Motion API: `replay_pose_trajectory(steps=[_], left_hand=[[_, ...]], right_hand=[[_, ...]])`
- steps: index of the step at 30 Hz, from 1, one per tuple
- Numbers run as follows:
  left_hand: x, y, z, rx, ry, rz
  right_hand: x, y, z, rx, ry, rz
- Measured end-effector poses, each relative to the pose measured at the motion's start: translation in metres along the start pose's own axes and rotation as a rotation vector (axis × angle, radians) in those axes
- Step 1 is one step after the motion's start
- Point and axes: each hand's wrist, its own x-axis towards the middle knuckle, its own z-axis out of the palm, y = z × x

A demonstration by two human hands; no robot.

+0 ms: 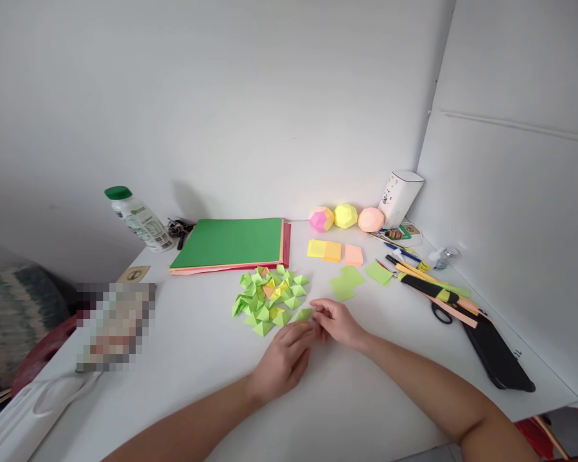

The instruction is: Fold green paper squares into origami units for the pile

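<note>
My left hand (pixel 282 359) and my right hand (pixel 336 321) meet on the white table (pixel 197 359), fingers curled. Between the fingertips sits a small folded green paper piece (pixel 304 314), which both hands pinch. Just beyond it lies a pile of several folded green, yellow and orange paper units (pixel 268 296). Flat green paper squares (pixel 347 283) lie to the right of the pile, close to my right hand.
A stack of coloured paper sheets (pixel 231 244) with green on top lies at the back. Sticky note pads (pixel 324 249), three paper balls (pixel 345 217), a white box (pixel 399 197), pens (pixel 404 252), scissors (pixel 440 301) and a bottle (pixel 137 219) stand around.
</note>
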Motion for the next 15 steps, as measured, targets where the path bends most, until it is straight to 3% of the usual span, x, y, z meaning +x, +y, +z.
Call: replay_pose_trajectory(steps=[3,7,12,15], left_hand=[[0.004,0.002,-0.002,0.153,-0.134,0.077],[0.005,0.002,-0.002,0.274,-0.233,0.067],[0.001,0.000,0.001,0.353,-0.266,0.042],[0.000,0.000,0.001,0.404,-0.238,0.016]], right_hand=[[0.000,0.002,0.000,-0.037,0.020,-0.026],[-0.004,0.002,0.003,-0.071,0.068,-0.064],[-0.010,-0.001,0.008,-0.152,0.149,-0.249],[-0.012,-0.004,0.009,-0.191,0.133,-0.310]])
